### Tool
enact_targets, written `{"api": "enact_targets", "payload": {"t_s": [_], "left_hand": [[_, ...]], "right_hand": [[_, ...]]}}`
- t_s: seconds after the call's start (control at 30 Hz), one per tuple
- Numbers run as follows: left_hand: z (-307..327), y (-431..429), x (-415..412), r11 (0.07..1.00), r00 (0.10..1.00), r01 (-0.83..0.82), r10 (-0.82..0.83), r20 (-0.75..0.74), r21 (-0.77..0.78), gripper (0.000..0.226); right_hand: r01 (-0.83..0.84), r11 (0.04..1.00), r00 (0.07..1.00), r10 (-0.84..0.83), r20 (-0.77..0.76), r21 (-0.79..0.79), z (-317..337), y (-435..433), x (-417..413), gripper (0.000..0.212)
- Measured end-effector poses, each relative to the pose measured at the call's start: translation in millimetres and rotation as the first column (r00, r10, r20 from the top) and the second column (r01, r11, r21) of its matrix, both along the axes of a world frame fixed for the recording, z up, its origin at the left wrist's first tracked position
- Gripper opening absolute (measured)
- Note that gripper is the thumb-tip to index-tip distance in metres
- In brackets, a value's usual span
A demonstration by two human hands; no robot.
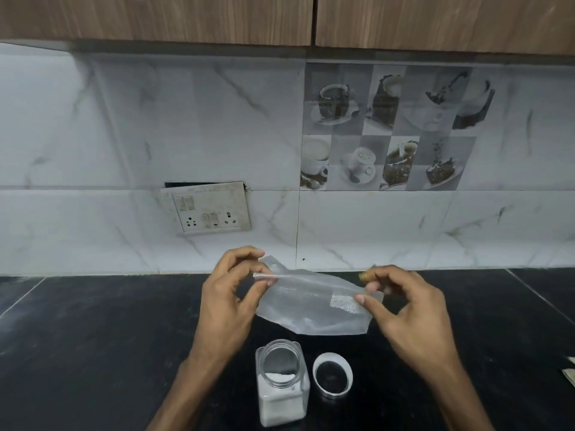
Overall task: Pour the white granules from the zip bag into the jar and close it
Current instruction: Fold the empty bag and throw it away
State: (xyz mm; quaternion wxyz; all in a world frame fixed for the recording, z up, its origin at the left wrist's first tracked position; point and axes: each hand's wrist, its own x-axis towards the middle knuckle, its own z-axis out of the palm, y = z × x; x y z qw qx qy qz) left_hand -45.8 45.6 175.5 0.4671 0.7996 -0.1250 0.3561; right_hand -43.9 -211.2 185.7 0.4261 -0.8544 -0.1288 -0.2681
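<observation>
A clear zip bag [308, 306] hangs stretched between my hands above the black counter, with only a few white granules clinging inside near its right end. My left hand [227, 303] pinches the bag's left end at the zip strip. At the right end, my right hand [407, 312] pinches the other corner. Below the bag stands a square clear jar [281, 390], its mouth uncovered, holding white granules in its lower part. Its round lid [332, 377] lies on the counter just right of the jar, inner side up.
The black stone counter [93, 337] runs across the lower view and meets a white marble-tiled wall. A switch and socket plate [208, 211] sits on the wall behind. A pale object [569, 373] pokes in at the right edge. Wooden cabinets hang overhead.
</observation>
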Motion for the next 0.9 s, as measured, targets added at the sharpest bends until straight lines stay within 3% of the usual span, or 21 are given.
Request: {"api": "enact_targets", "payload": {"t_s": [0.13,0.23,0.27,0.33,0.4,0.5,0.57,0.63,0.73,0.9], "left_hand": [[-1.2,-5.0,2.3,0.993,0.994,0.102,-0.099,-0.054,0.055,0.019],[2.0,-9.3,3.8,0.991,0.994,0.109,-0.107,-0.024,0.074,0.010],[3.4,-10.0,4.2,0.994,0.995,0.095,-0.094,-0.024,0.045,0.020],[3.4,-9.2,5.1,0.998,0.996,0.045,-0.049,-0.077,-0.055,0.052],[-0.1,-8.1,4.1,0.967,0.972,0.035,-0.091,-0.219,-0.250,0.090],[-10.6,-10.6,-0.1,0.817,0.835,0.135,-0.398,-0.378,-0.561,0.126],[-19.6,-12.1,-0.6,0.705,0.732,0.230,-0.579,-0.358,-0.671,0.108],[-22.0,-13.2,-0.6,0.643,0.704,0.266,-0.639,-0.311,-0.719,0.075],[-22.0,-7.6,1.2,0.642,0.758,0.187,-0.576,-0.307,-0.743,0.058],[-24.0,-1.1,2.1,0.727,0.779,0.179,-0.516,-0.357,-0.663,0.035]], "right_hand": [[-0.058,0.895,0.998,0.048,-0.033,-0.441,14.6,13.1,-1.2,0.056],[-0.137,0.843,0.990,0.104,-0.092,-0.520,17.4,30.4,4.2,0.026],[-0.131,0.847,0.991,0.094,-0.097,-0.516,17.7,34.5,5.6,0.014],[-0.127,0.932,0.987,0.083,-0.139,-0.340,13.6,38.4,10.3,0.016],[-0.147,0.986,0.965,0.160,-0.210,0.073,7.1,43.5,12.9,0.016],[-0.149,0.777,0.857,0.410,-0.311,0.612,-1.5,57.4,9.0,0.009],[-0.107,0.659,0.784,0.516,-0.344,0.744,-10.7,65.0,7.7,0.020],[-0.085,0.638,0.750,0.546,-0.372,0.766,-16.3,69.0,8.0,0.022],[-0.120,0.613,0.708,0.604,-0.365,0.781,-20.9,62.4,12.1,0.023],[-0.187,0.569,0.698,0.650,-0.299,0.801,-23.0,51.7,14.5,0.030]]}}
